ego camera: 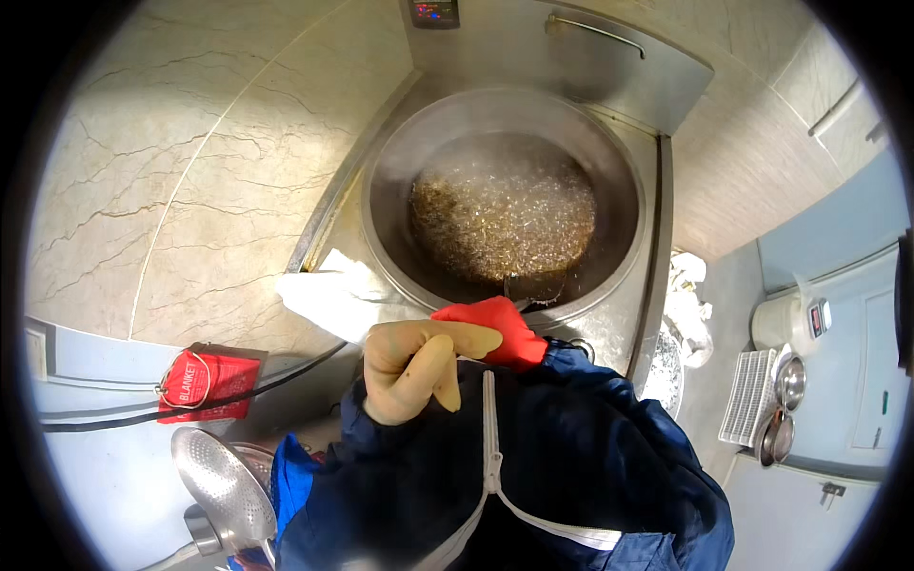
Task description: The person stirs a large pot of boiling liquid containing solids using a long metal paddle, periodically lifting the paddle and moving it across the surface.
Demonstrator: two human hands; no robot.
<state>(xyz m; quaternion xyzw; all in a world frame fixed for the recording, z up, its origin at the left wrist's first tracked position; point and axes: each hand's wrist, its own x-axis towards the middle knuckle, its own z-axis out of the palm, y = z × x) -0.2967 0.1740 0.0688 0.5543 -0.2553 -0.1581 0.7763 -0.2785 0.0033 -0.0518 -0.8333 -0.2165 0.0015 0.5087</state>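
In front of me a large, deep metal wok holds bubbling, glistening brown liquid. My right hand, in a red glove, is at the wok's near rim, closed around the handle of a dark, broad-bladed tool. That blade dips inside the near wall; most of the handle is hidden. My left hand wears a cream rubber glove and is held closer to my chest. Its fingers are bent, some pointing right and overlapping the red glove in view. Whether it grips anything cannot be made out.
A white cloth lies on the stove top's left corner. At left are a red fire-blanket pouch, a black hose and a large perforated skimmer. A swing spout is behind the wok. Right stand a white basket and metal bowls.
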